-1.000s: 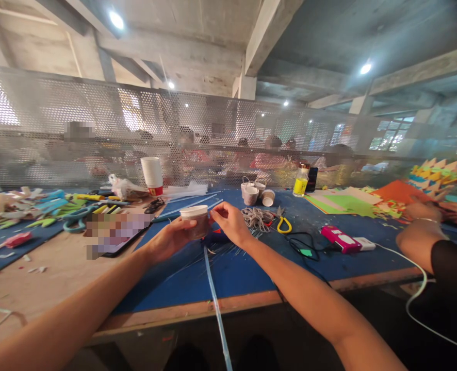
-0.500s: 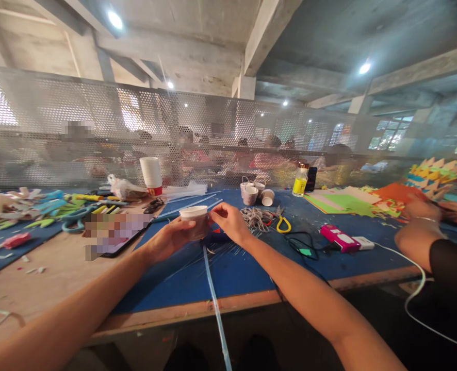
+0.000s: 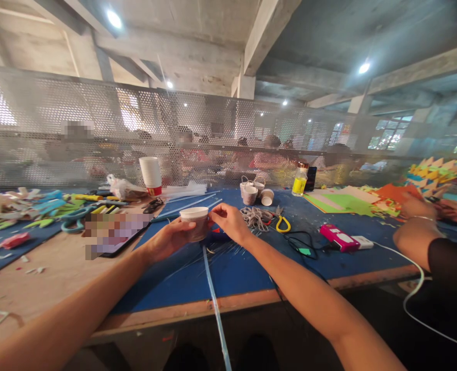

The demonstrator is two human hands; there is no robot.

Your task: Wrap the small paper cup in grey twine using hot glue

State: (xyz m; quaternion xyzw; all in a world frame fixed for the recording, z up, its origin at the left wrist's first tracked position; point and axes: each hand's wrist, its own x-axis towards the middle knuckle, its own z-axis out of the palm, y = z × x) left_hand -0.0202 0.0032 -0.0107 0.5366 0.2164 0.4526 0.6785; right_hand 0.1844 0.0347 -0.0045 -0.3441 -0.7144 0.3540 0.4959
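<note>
My left hand (image 3: 170, 238) is closed round a small paper cup (image 3: 198, 226), which has a white rim and a brownish-grey wrapped side. The cup is upright, above the blue table mat. At its right side, my right hand (image 3: 228, 222) is pinched against the cup near the rim; whatever lies between its fingertips is too small to make out. Just right of that hand lies a tangle of grey cord (image 3: 256, 217), with yellow-handled scissors (image 3: 282, 220) beside it. Behind stand several similar small cups (image 3: 250, 195), some with looped handles.
A stack of white paper cups (image 3: 150, 172) stands at the back left, near a tablet (image 3: 122, 237). A yellow-labelled bottle (image 3: 299, 180) and a pink device (image 3: 339, 238) with a white cable are on the right. A co-worker's arm (image 3: 416, 237) reaches in among coloured paper.
Almost nothing differs. The cup in my left hand has tilted slightly, while my right hand stays at its side. The co-worker's hand at the right has shifted a little.
</note>
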